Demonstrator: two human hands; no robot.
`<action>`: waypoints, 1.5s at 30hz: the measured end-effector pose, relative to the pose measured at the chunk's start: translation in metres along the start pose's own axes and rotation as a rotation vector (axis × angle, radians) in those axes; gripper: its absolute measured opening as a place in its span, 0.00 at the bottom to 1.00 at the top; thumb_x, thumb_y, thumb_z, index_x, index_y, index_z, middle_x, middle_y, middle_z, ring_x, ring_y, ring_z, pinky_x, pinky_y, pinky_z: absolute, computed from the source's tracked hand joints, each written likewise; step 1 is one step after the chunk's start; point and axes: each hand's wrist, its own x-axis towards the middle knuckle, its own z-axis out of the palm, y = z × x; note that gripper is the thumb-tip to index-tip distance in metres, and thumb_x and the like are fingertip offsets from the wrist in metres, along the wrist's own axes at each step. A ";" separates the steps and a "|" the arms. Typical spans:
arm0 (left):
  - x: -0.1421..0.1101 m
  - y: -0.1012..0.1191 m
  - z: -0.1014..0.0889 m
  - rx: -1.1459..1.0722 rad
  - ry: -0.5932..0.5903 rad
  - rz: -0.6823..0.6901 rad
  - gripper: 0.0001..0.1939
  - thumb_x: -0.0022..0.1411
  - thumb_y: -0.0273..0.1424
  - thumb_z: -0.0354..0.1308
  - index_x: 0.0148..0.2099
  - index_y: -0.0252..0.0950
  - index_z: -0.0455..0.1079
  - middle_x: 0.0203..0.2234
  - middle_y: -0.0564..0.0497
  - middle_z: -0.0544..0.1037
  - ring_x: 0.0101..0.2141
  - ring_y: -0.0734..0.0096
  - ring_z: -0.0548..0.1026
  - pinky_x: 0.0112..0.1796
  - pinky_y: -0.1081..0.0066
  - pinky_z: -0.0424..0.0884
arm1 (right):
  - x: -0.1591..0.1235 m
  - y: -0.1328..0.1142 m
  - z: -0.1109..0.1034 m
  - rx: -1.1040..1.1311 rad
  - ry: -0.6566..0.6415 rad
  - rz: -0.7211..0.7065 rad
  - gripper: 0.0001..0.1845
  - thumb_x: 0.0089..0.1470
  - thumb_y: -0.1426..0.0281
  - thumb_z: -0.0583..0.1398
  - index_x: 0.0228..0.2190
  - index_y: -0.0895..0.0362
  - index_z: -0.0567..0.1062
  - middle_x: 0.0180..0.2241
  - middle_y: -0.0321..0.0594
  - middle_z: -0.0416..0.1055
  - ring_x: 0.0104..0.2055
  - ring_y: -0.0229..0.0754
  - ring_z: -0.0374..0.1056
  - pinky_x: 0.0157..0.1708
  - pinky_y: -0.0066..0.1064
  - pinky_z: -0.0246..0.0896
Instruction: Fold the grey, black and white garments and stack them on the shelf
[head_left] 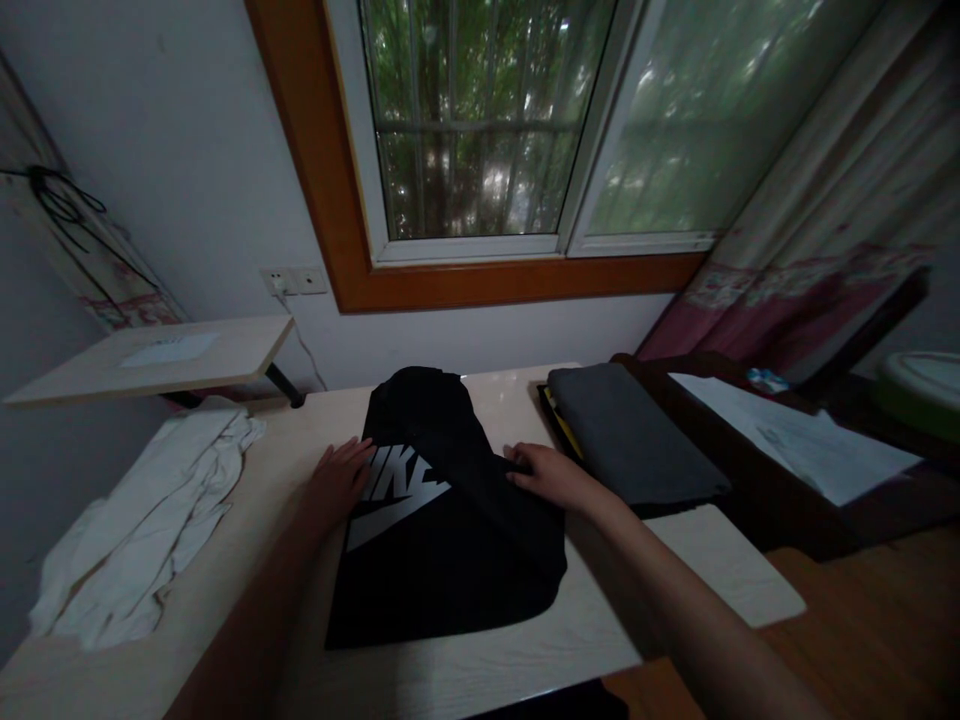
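Observation:
A black shirt (450,590) with pale "NIKE" lettering lies partly folded on the light wooden table, and a loose flap of its cloth runs slantwise across part of the print. My left hand (343,478) rests on the shirt's left edge beside the lettering, fingers stretched out. At the opposite edge my right hand (551,474) pinches the dark cloth between thumb and fingers. Just right of that hand sits a stack of folded clothes with a grey garment (630,430) on top and a bit of yellow showing at its side.
Crumpled white cloth (150,520) lies on the table (525,660) at the left, below a small raised shelf (165,355) with a paper on it. A window (487,130) and wall stand behind. White sheets (795,430) lie on a dark surface at the right, near a curtain (825,230).

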 end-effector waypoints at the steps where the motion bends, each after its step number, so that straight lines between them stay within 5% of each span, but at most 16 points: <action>1: 0.000 0.000 0.000 -0.004 -0.003 0.001 0.23 0.72 0.35 0.44 0.64 0.43 0.68 0.66 0.48 0.67 0.68 0.54 0.61 0.65 0.41 0.54 | -0.003 -0.002 -0.004 -0.014 -0.031 0.015 0.12 0.55 0.66 0.64 0.40 0.58 0.78 0.39 0.46 0.77 0.40 0.47 0.72 0.41 0.32 0.62; 6: -0.001 0.000 -0.002 -0.021 0.006 -0.005 0.23 0.72 0.34 0.44 0.64 0.42 0.69 0.66 0.47 0.68 0.67 0.54 0.62 0.65 0.41 0.55 | -0.015 -0.023 -0.025 0.243 -0.179 -0.034 0.07 0.57 0.66 0.61 0.34 0.57 0.77 0.31 0.38 0.73 0.33 0.41 0.68 0.33 0.29 0.58; 15: -0.003 -0.001 -0.002 -0.044 0.023 0.007 0.22 0.71 0.33 0.46 0.63 0.42 0.69 0.65 0.47 0.69 0.66 0.54 0.63 0.66 0.42 0.54 | -0.016 -0.104 -0.016 0.740 -0.395 -0.287 0.18 0.57 0.62 0.66 0.48 0.55 0.77 0.28 0.29 0.62 0.29 0.33 0.58 0.30 0.25 0.52; 21: -0.004 -0.002 -0.003 -0.075 0.069 0.003 0.22 0.71 0.32 0.47 0.63 0.40 0.69 0.61 0.44 0.74 0.63 0.54 0.68 0.65 0.45 0.57 | -0.014 -0.153 0.014 0.654 -0.463 -0.536 0.21 0.57 0.62 0.68 0.51 0.51 0.79 0.39 0.35 0.73 0.40 0.36 0.67 0.40 0.26 0.61; 26: -0.004 -0.005 -0.002 -0.099 0.126 0.034 0.20 0.71 0.33 0.49 0.61 0.40 0.70 0.58 0.44 0.76 0.60 0.56 0.70 0.64 0.48 0.61 | -0.010 -0.163 0.032 0.551 -0.623 -0.718 0.21 0.60 0.62 0.65 0.54 0.52 0.77 0.42 0.38 0.78 0.45 0.39 0.73 0.48 0.28 0.63; 30: -0.004 -0.006 -0.001 -0.115 0.156 0.054 0.20 0.71 0.34 0.48 0.61 0.41 0.70 0.57 0.45 0.77 0.59 0.57 0.72 0.62 0.49 0.63 | 0.007 -0.136 0.040 0.590 -0.429 -0.524 0.15 0.65 0.64 0.60 0.50 0.54 0.79 0.38 0.38 0.79 0.41 0.38 0.75 0.44 0.28 0.66; 33: -0.004 -0.005 0.000 -0.104 0.158 0.054 0.20 0.71 0.34 0.48 0.61 0.41 0.69 0.57 0.44 0.77 0.58 0.56 0.72 0.62 0.48 0.64 | 0.026 -0.101 0.044 0.467 -0.022 -0.322 0.11 0.62 0.70 0.60 0.45 0.55 0.80 0.39 0.39 0.76 0.40 0.39 0.73 0.44 0.30 0.66; 36: -0.004 -0.005 0.000 -0.091 0.159 0.050 0.20 0.71 0.34 0.48 0.61 0.41 0.69 0.57 0.44 0.77 0.59 0.56 0.72 0.62 0.47 0.63 | 0.041 -0.066 0.046 0.216 0.263 -0.079 0.16 0.60 0.72 0.61 0.50 0.54 0.77 0.45 0.43 0.73 0.49 0.44 0.70 0.53 0.35 0.62; 40: -0.003 -0.005 -0.001 -0.089 0.170 0.057 0.20 0.71 0.34 0.48 0.61 0.41 0.69 0.57 0.44 0.77 0.59 0.56 0.72 0.62 0.48 0.63 | 0.046 -0.048 0.049 -0.027 0.306 0.136 0.23 0.64 0.65 0.59 0.58 0.56 0.71 0.50 0.49 0.70 0.51 0.50 0.67 0.55 0.39 0.60; 45: -0.003 -0.002 -0.005 -0.096 0.142 0.043 0.20 0.70 0.33 0.48 0.61 0.40 0.70 0.57 0.44 0.77 0.58 0.57 0.73 0.62 0.50 0.64 | 0.047 -0.058 0.057 -0.117 0.273 0.119 0.25 0.66 0.64 0.56 0.62 0.54 0.65 0.53 0.49 0.72 0.55 0.53 0.65 0.54 0.40 0.58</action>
